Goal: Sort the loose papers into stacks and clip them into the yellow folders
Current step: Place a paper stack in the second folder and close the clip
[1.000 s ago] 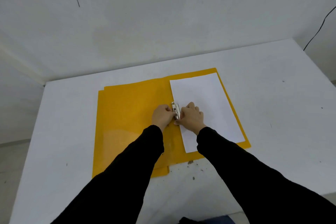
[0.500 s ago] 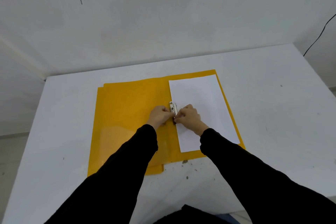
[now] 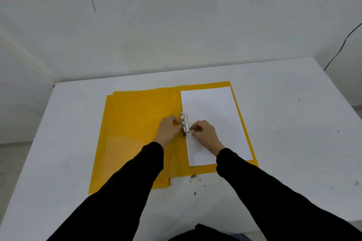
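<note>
An open yellow folder lies flat on the white table. A stack of white paper sits on its right half, under the metal clip at the spine. My left hand is beside the clip's left edge, fingers curled, fingertips against the clip. My right hand rests on the paper just right of the clip, fingers curled, with a thin gap to the metal. A second yellow folder lies underneath, showing at the near and left edges.
The table's far edge meets a white wall. A black cable hangs at the far right. Small dark specks mark the tabletop near the folder's front edge.
Both hands were pressed together over the clip. They have drawn slightly apart, my right hand sliding off it to the right, so the whole clip shows.
</note>
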Demonstrator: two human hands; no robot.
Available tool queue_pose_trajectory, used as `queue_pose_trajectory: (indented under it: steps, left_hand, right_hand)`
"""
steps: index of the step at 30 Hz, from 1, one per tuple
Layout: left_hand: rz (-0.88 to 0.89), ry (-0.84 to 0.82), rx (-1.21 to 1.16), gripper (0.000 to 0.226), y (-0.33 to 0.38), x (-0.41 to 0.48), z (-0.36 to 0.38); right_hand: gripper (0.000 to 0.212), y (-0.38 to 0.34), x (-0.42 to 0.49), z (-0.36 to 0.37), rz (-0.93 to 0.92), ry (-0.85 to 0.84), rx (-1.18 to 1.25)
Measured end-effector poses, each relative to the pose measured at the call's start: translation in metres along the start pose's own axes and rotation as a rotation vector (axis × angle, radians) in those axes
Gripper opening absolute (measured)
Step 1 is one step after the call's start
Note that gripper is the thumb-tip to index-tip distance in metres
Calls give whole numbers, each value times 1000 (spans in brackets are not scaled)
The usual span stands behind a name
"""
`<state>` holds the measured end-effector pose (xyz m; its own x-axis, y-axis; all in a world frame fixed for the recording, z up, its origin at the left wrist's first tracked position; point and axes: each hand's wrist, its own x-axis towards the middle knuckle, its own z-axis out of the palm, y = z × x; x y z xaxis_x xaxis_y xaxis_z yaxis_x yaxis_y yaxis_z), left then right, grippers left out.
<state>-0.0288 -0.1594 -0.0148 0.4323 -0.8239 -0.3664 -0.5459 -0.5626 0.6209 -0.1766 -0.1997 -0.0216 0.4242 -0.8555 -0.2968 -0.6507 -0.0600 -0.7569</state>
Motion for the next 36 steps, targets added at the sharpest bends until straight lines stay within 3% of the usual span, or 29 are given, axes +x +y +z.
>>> queue_pose_trajectory:
  steps: [3,7,12,17,24,31,36]
  left_hand:
    - [-51,141,186,23,-30,-9,-18]
    - [-206,206,357,42,-68,-27,-49]
    - [-383,289,354,57,-101,-45,-79]
    - [-512,344,234,81,-118,-47,-98]
    - [-525,482,229,47,-118,-49,-107]
    - [-470,328,250,63,-131,-57,-110]
    - [-465,380,309,50,-129,-58,-104]
  right_hand:
    - [20,4,-1,-5,15,48,-169]
    - [32,-6,-5,7,-36,75,-431]
    - [38,-27,-10,37,-117,65,-451]
    - [52,-34,-24,62,-160,-81,-650]
    - [62,-30,-27,63,-170,-129,-764]
    - [59,-27,-24,61,-161,-147,-773]
    - [59,-29,-21,63,-145,-161,-843]
